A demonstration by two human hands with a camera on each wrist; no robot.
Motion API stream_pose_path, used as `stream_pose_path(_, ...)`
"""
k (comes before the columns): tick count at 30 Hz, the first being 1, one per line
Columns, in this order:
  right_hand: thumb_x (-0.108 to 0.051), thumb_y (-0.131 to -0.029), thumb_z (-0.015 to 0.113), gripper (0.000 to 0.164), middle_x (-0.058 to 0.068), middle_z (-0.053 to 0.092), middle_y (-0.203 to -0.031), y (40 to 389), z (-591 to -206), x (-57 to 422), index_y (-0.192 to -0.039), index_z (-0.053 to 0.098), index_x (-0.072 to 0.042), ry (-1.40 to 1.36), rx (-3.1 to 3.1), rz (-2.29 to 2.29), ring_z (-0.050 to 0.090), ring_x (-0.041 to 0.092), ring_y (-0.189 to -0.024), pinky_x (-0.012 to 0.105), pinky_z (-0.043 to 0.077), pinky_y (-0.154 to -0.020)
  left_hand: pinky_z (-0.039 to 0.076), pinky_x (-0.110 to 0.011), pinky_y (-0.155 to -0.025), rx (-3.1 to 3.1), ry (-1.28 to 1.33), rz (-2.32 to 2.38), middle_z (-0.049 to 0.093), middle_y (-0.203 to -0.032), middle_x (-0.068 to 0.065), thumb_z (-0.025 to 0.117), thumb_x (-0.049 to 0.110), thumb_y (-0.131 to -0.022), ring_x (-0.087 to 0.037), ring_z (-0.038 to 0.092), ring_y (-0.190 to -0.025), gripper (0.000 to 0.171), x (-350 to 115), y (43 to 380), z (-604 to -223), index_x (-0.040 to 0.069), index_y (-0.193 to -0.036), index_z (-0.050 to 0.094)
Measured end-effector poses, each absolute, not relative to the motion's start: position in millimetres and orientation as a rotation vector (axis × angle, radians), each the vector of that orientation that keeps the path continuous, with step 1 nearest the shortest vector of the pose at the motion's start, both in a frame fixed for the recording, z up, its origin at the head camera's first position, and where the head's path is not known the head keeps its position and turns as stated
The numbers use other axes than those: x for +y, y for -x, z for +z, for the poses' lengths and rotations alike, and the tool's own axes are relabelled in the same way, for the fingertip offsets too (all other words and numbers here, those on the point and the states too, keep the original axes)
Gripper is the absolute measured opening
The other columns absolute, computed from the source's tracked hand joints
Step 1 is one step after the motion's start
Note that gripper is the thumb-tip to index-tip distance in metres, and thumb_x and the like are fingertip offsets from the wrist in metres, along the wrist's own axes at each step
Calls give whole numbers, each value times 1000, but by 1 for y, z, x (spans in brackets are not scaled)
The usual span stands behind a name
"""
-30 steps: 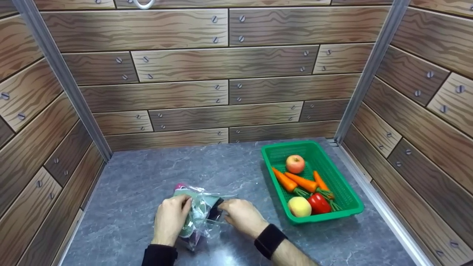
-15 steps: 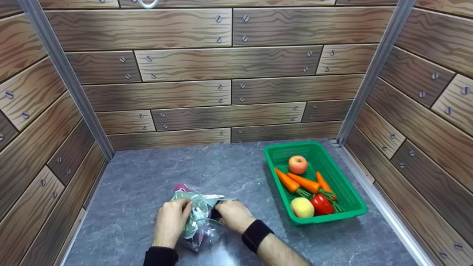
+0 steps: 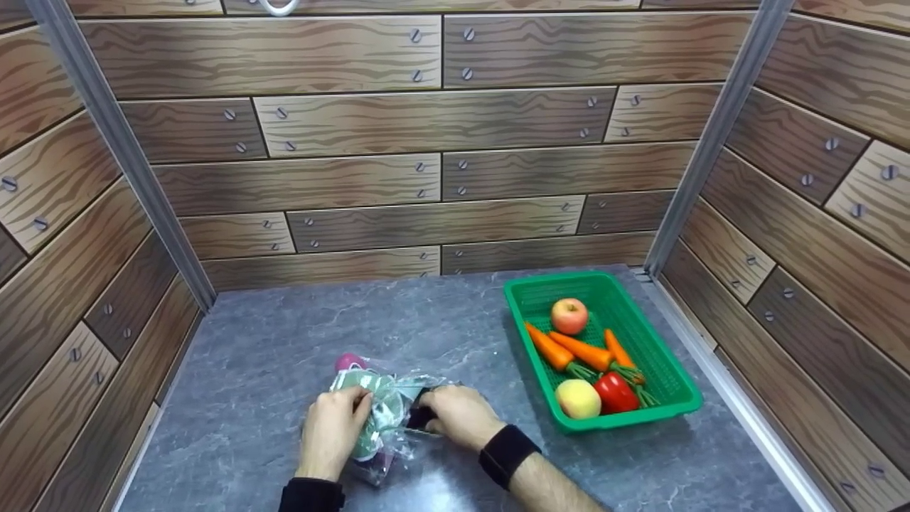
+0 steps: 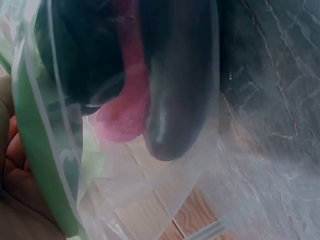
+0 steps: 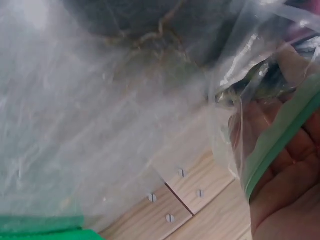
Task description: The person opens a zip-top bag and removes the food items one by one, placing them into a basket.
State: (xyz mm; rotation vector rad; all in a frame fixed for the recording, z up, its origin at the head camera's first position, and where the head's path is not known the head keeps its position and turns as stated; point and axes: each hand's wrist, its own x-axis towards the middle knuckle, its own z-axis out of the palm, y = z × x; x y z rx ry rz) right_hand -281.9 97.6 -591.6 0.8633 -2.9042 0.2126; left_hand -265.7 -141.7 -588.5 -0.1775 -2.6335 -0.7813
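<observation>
A clear zip bag (image 3: 387, 409) with green bands lies crumpled between my hands on the tabletop. My left hand (image 3: 330, 430) pinches its left side between thumb and fingers. At the right side, my right hand (image 3: 462, 416) grips the bag by its edge, near a dark patch (image 3: 419, 418). Through the film, the left wrist view shows a long, dark, round-ended thing (image 4: 177, 110) like an eggplant, beside a pink rounded thing (image 4: 122, 120). A green strip (image 5: 280, 140) of the bag crosses my right palm in the right wrist view. Plastic glare blurs the contents.
To the right stands a green plastic basket (image 3: 665, 363) holding an apple (image 3: 569, 316), several carrots (image 3: 583, 350), a yellowish round fruit (image 3: 578, 399) and a red bell pepper (image 3: 616, 392). Wood-patterned walls (image 3: 355, 121) enclose the grey marbled tabletop (image 3: 284, 334) at the back and sides.
My right hand shifts slightly at the bag's right side, and the film there changes its folds. The left hand keeps its hold in nearly the same place.
</observation>
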Motion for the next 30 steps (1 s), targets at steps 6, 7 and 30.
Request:
stream_pose_path(6, -30, -85, 87, 22, -11, 81, -99, 276, -576, 106, -105, 79, -29, -892, -2852, 205, 76, 14, -87, 34, 63, -76, 56, -37, -60, -2654, 173, -795, 78, -77, 5, 78, 24, -95, -11, 70, -67, 8, -141, 264, -590, 21, -88, 81)
stream_pose_path(7, -29, -84, 88, 21, -11, 81, -98, 275, -573, 107, -104, 80, -29, -900, -2834, 179, 76, 14, -87, 34, 63, -76, 56, -38, -60, -2653, 175, -792, 78, -77, 5, 79, 24, -95, -12, 70, -67, 8, -141, 264, -590, 21, -88, 81)
stream_pose_path(30, -29, -73, 91, 26, -7, 79, -90, 284, -540, 159, -96, 78, -26, -692, -2634, 113, 75, 20, -81, 40, 60, -65, 51, -24, -58, -2658, 289, -827, 74, -71, 9, 78, 27, -95, 0, 58, -60, 11, -102, 250, -597, 23, -84, 79)
